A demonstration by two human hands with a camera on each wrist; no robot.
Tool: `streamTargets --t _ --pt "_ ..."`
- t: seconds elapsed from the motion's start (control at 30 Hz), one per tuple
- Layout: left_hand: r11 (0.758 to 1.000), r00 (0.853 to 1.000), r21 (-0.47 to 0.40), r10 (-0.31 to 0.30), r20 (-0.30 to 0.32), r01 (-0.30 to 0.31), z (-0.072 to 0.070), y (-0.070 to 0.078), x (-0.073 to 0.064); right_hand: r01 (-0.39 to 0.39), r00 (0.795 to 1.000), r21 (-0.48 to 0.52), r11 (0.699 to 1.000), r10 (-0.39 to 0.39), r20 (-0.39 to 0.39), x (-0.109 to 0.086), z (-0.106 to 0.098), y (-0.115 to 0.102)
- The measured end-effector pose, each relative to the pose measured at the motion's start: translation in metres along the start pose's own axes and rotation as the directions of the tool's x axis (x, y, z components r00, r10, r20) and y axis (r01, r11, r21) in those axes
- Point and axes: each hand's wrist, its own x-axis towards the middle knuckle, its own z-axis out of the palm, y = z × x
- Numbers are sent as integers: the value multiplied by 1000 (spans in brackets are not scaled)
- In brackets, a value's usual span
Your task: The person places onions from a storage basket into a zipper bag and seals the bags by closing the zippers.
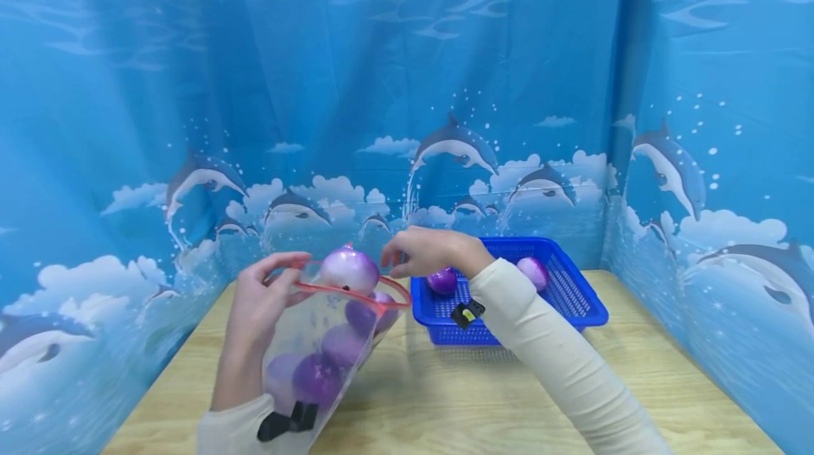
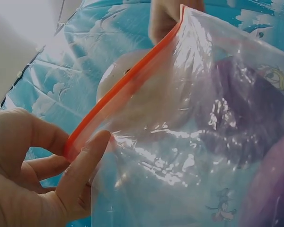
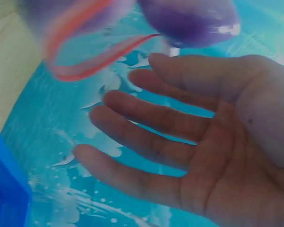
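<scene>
A clear zip bag with a red-orange rim point(image 1: 337, 292) leans upright, its mouth spread. My left hand point(image 1: 257, 310) pinches the near-left end of that rim between thumb and fingers, plain in the left wrist view. Several purple onions point(image 1: 318, 379) lie inside the bag. At the mouth sits one purple-and-white onion point(image 1: 350, 271), partly above the rim. Just right of the mouth is my right hand point(image 1: 432, 251); the right wrist view shows its palm bare and fingers extended, apart from the onions.
A blue perforated basket point(image 1: 461, 333) stands on the wooden table point(image 1: 445, 398), right of the bag. It holds a purple onion point(image 1: 441, 281) on its left and a pink-and-white one point(image 1: 533, 273) farther right. Behind hangs a dolphin-print curtain point(image 1: 381, 87).
</scene>
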Motion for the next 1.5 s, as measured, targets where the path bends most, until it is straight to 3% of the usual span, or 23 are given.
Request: streamTargets --t 0.17,0.57,0.8,1.03,1.27,1.5 --pt "1000 999 -20 -4 -48 3 -1 1 -1 -87 994 6 996 86 65 1 6 9" --pt "994 995 -111 -6 -100 -5 -3 6 -2 -95 989 99 991 82 126 -1 8 13" --pt "993 994 -118 -13 -108 0 -4 8 -4 16 999 63 998 -18 30 -4 -1 14" --pt "993 995 -116 8 -95 -19 -3 9 -5 133 990 68 989 -129 -62 -5 -9 10" --pt "997 998 -73 20 -57 -24 -1 12 -6 180 975 63 982 -169 -142 -4 -12 0" --pt "999 998 -38 15 -65 -18 -4 14 -6 191 960 94 977 -166 -226 -10 -15 -2"
